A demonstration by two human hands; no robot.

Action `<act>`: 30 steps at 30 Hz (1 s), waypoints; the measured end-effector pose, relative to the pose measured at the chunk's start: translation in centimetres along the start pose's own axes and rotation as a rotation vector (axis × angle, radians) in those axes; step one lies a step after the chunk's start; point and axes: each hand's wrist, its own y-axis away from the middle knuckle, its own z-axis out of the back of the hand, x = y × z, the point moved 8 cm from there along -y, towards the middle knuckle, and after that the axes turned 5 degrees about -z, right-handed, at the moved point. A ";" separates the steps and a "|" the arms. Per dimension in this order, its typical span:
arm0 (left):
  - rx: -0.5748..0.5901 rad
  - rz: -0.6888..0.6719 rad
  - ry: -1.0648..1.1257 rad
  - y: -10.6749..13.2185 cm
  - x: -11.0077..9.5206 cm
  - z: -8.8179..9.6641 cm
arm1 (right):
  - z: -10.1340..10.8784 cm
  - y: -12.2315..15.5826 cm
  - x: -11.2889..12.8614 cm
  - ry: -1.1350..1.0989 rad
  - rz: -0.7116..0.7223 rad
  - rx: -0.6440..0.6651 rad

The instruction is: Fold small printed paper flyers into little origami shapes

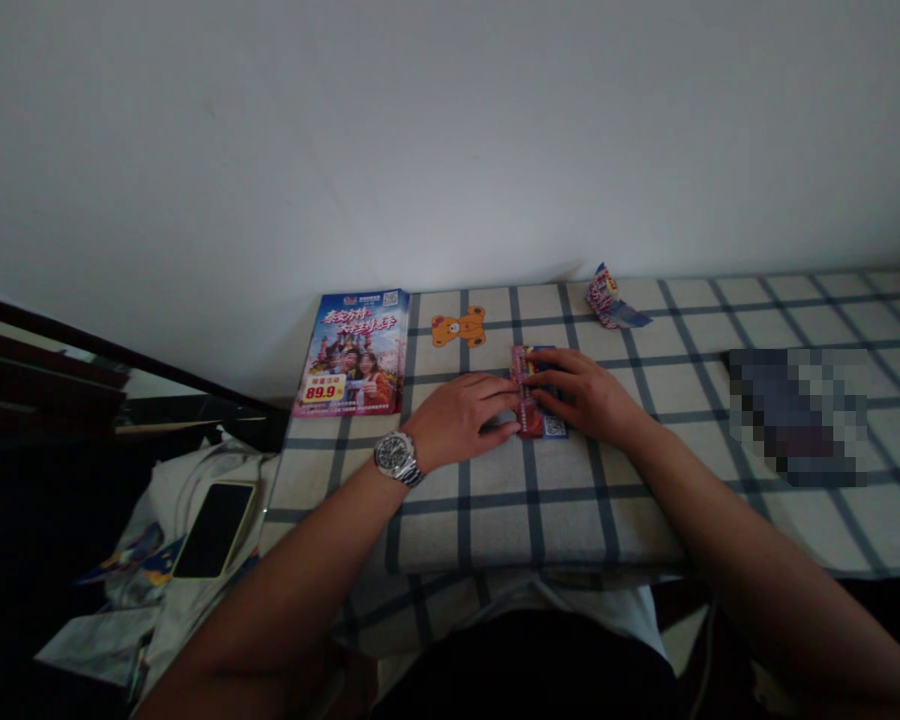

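Note:
A folded flyer (529, 412) in pink and blue, with a QR code at its lower right, lies on the checked tablecloth in front of me. My left hand (461, 418), wearing a metal wristwatch (396, 457), has its fingers and thumb closed at the flyer's left edge. Across the top and right of the flyer rests my right hand (581, 392), its fingers spread and pressing down on the paper. Part of the flyer is hidden under the fingers. To the left lies a stack of matching flyers (352, 352), flat and unfolded.
Behind my hands lie a bear-shaped cutout (459, 327) and a crumpled wrapper (611, 300). A blurred dark object (784, 415) is on the right of the checked tablecloth (495, 520). Lower left, a phone (214, 530) sits on bags beside the table. A wall (450, 140) borders the back edge.

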 end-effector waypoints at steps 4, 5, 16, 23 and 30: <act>0.002 -0.007 -0.040 -0.1 -0.1 -0.2 | -0.1 0.0 -0.2 -0.012 -0.016 0.000; 0.006 -0.007 -0.053 -0.1 -0.1 -0.2 | -0.1 0.0 -0.2 -0.012 -0.020 0.002; 0.009 0.016 -0.070 -0.2 0.0 -0.9 | 0.1 -0.1 -0.3 -0.042 -0.056 0.000; 0.003 0.023 -0.059 -0.4 0.0 -1.0 | 0.6 -0.3 -0.7 -0.101 -0.141 -0.055; -0.001 0.031 -0.058 -0.5 -0.1 -1.1 | 0.7 -0.5 -1.1 -0.105 -0.186 -0.116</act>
